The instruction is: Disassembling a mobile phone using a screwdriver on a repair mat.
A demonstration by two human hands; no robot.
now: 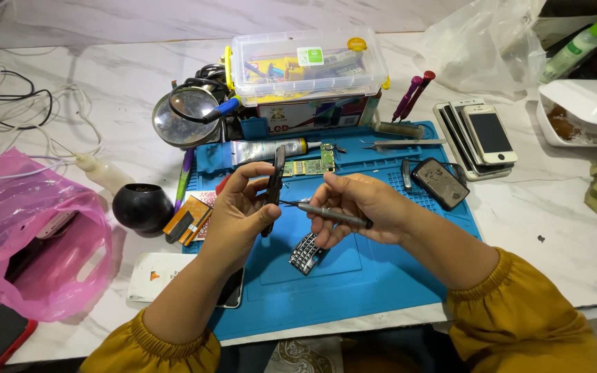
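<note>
My left hand (240, 207) holds a thin dark phone housing (276, 181) upright on its edge above the blue work mat (354, 276). My right hand (357, 207) grips a grey screwdriver (333, 214) with its tip pointed left at the housing. Below the hands a small keypad piece (307, 253) lies on the mat. A green circuit board (310, 164) rests on the mat just behind the housing.
A clear plastic box of parts (309, 65), a magnifier (186, 114) and tweezers (402, 144) sit behind the mat. Stacked phones (481, 135) and a dark device (440, 183) lie to the right. A pink bag (36, 235), black round pot (141, 207) and cables (15, 103) are left.
</note>
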